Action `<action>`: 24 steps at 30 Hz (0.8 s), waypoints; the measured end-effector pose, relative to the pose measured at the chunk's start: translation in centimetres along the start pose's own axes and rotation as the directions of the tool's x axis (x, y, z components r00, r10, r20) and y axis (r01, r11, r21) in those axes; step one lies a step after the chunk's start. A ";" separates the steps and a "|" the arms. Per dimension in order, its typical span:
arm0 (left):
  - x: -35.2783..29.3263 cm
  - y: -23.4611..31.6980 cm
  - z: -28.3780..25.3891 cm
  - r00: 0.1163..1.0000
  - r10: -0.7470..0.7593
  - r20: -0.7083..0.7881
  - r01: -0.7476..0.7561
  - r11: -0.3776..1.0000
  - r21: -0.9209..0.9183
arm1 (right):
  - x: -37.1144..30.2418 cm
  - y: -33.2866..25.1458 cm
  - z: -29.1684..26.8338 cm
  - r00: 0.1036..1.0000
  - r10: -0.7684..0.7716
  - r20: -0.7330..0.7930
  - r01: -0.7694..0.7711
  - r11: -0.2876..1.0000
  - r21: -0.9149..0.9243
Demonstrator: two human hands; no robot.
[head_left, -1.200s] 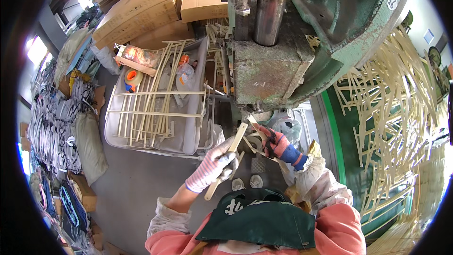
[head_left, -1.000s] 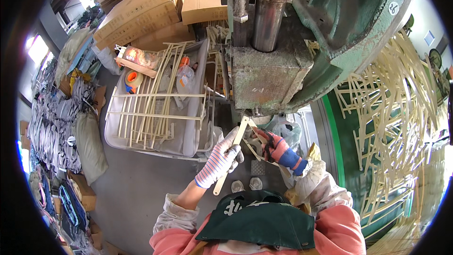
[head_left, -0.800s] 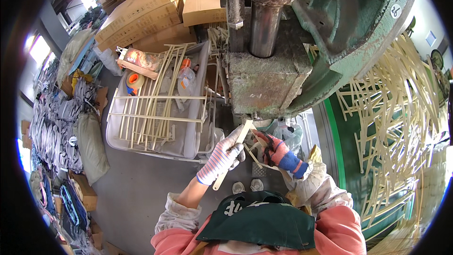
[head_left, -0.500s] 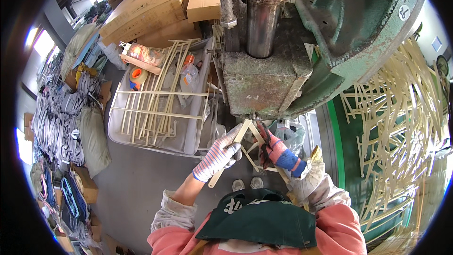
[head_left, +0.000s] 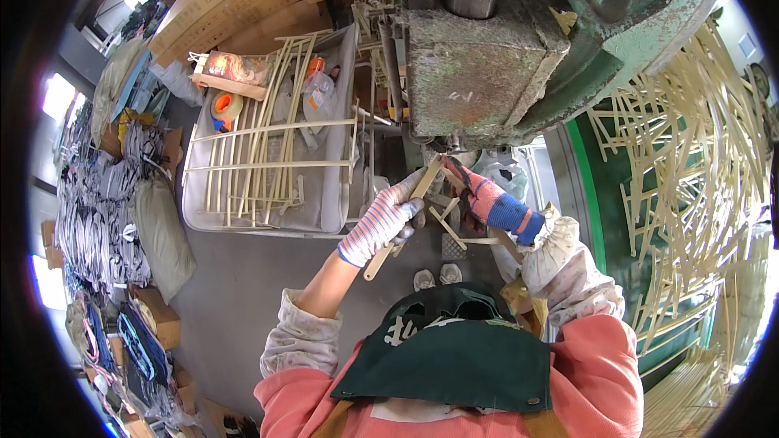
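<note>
- In the head view, the left hand [head_left: 383,221] had its fingers closed around one flat, pale strip [head_left: 427,178], its upper end near one rough green press [head_left: 487,73].
- The right hand's [head_left: 487,201] fingers bent beside that end; their grip could not be told.
- Grey floor [head_left: 243,300] separated the left forearm [head_left: 323,288] from one smooth-walled bin [head_left: 333,207].

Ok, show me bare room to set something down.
Bare grey floor lies between the pale sack and left sleeve. Crowded: the white tub and green surface, both bearing thin strips, and at the press, around the left hand and right hand.
</note>
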State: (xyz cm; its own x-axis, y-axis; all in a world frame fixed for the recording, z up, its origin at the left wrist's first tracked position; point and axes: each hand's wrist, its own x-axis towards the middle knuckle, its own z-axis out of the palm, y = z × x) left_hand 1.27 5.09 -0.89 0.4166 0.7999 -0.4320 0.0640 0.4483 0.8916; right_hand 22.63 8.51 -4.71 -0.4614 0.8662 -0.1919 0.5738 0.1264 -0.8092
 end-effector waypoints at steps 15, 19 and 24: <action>-1.9 -4.1 -2.2 0.991 0.010 -0.134 -0.023 0.995 -0.095 | -4.9 2.6 1.4 0.949 0.306 0.078 -0.302 0.806 0.509; -2.5 -2.8 -2.4 0.991 0.046 -0.123 -0.051 0.998 -0.037 | -4.7 2.4 0.1 0.929 0.334 0.162 -0.371 0.814 0.448; -2.7 -2.6 -2.5 0.996 -0.003 -0.090 -0.002 0.998 -0.061 | -4.7 2.9 0.0 0.940 0.298 0.165 -0.340 0.786 0.517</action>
State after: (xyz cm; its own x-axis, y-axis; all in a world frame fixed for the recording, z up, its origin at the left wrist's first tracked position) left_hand -2.30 2.80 -2.38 0.3330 0.8312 -0.4452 0.0076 0.4698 0.8828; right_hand 26.49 4.84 -6.17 -0.3750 0.7721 -0.5131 0.2575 -0.4449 -0.8578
